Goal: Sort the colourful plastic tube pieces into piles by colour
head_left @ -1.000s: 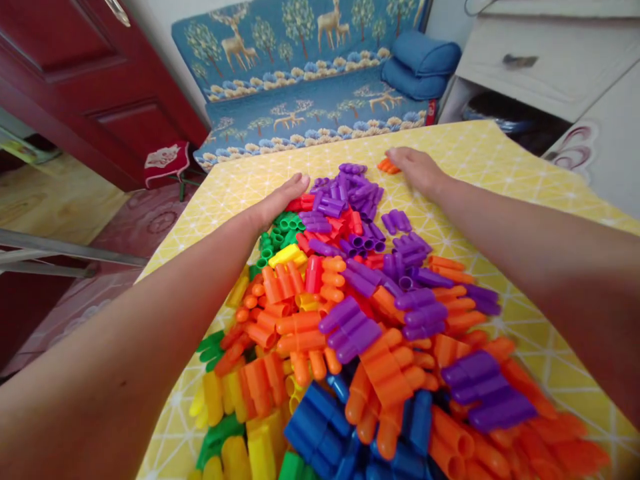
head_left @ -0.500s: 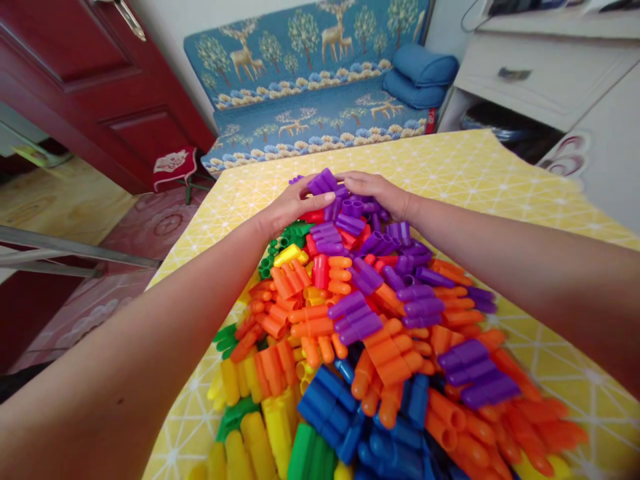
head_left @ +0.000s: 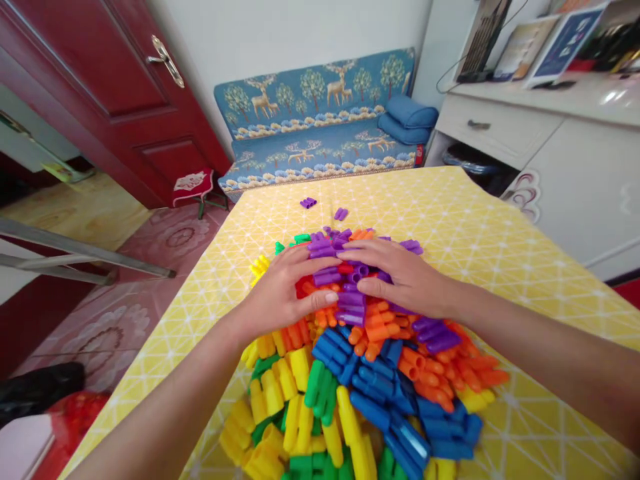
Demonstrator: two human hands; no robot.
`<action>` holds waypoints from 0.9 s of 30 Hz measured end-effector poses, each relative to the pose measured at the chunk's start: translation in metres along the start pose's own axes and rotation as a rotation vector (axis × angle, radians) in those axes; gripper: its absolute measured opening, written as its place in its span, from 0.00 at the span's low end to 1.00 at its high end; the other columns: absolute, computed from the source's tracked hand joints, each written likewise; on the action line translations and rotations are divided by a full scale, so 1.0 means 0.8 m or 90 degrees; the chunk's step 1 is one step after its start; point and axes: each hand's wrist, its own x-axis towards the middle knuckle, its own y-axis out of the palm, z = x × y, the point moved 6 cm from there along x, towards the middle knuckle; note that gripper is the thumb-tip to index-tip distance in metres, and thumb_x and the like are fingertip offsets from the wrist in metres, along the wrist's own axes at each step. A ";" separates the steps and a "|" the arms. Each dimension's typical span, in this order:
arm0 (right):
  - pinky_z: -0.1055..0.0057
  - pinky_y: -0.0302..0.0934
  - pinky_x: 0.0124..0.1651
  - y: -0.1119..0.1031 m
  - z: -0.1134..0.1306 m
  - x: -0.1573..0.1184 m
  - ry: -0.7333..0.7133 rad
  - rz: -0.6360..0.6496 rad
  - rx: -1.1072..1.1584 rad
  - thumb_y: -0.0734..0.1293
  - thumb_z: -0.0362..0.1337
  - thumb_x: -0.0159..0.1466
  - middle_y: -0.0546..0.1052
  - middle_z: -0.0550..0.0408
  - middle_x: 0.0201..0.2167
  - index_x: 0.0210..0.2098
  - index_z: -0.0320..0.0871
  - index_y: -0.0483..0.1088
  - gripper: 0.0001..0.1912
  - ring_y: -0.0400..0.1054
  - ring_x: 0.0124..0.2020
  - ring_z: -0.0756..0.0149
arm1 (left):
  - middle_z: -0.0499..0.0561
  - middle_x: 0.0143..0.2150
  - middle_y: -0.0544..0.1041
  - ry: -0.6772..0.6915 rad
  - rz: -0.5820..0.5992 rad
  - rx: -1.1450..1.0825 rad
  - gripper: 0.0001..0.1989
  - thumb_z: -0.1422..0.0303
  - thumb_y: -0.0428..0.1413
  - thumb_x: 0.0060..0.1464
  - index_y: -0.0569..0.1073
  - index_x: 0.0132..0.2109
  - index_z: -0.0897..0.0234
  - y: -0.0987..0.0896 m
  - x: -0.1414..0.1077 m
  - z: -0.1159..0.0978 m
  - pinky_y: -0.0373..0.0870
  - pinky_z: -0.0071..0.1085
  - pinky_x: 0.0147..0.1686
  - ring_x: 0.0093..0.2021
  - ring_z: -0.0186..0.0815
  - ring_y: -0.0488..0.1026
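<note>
A heap of plastic pieces spreads over the yellow patterned tablecloth point(head_left: 500, 267). My left hand point(head_left: 290, 283) lies on the upper left of the heap, fingers spread over orange and purple pieces point(head_left: 351, 308). Opposite it, my right hand point(head_left: 403, 273) rests on the upper right of the heap with its fingers apart. Neither hand is closed round a piece. Blue pieces point(head_left: 380, 387) fill the lower middle, yellow pieces point(head_left: 273, 393) and green pieces point(head_left: 321, 391) the lower left, orange pieces point(head_left: 440, 373) the right. Two purple clusters point(head_left: 309, 203) point(head_left: 341, 214) lie apart beyond the heap.
Beyond the table stands a blue sofa point(head_left: 320, 130) with deer patterns. A red stool point(head_left: 194, 187) and a red door point(head_left: 110, 87) are at the left, a white cabinet point(head_left: 565, 153) at the right. A red bag point(head_left: 75, 427) sits at the lower left.
Both hands have come nearer, from the heap's far end onto its upper middle. The view has shifted, showing more of the near pieces. Two purple clusters now show apart beyond the heap.
</note>
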 end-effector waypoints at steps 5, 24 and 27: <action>0.44 0.45 0.66 -0.002 0.032 -0.073 0.053 -0.036 -0.086 0.60 0.53 0.66 0.57 0.51 0.67 0.66 0.55 0.54 0.31 0.52 0.67 0.50 | 0.54 0.65 0.65 -0.067 -0.088 0.053 0.26 0.56 0.56 0.57 0.67 0.62 0.52 0.000 -0.079 -0.012 0.52 0.51 0.65 0.66 0.49 0.59; 0.44 0.59 0.59 0.030 -0.060 -0.127 0.282 -0.099 0.031 0.61 0.59 0.61 0.68 0.48 0.60 0.65 0.52 0.56 0.37 0.63 0.59 0.43 | 0.60 0.58 0.71 -0.259 -0.094 -0.005 0.29 0.58 0.58 0.51 0.65 0.59 0.61 0.049 -0.111 0.060 0.65 0.49 0.57 0.58 0.52 0.68; 0.44 0.59 0.59 0.042 -0.063 -0.096 0.242 -0.096 0.133 0.64 0.61 0.58 0.72 0.47 0.56 0.62 0.50 0.61 0.38 0.66 0.56 0.42 | 0.62 0.55 0.73 -0.256 -0.089 -0.033 0.29 0.61 0.58 0.48 0.66 0.57 0.64 0.054 -0.090 0.060 0.68 0.48 0.54 0.53 0.51 0.72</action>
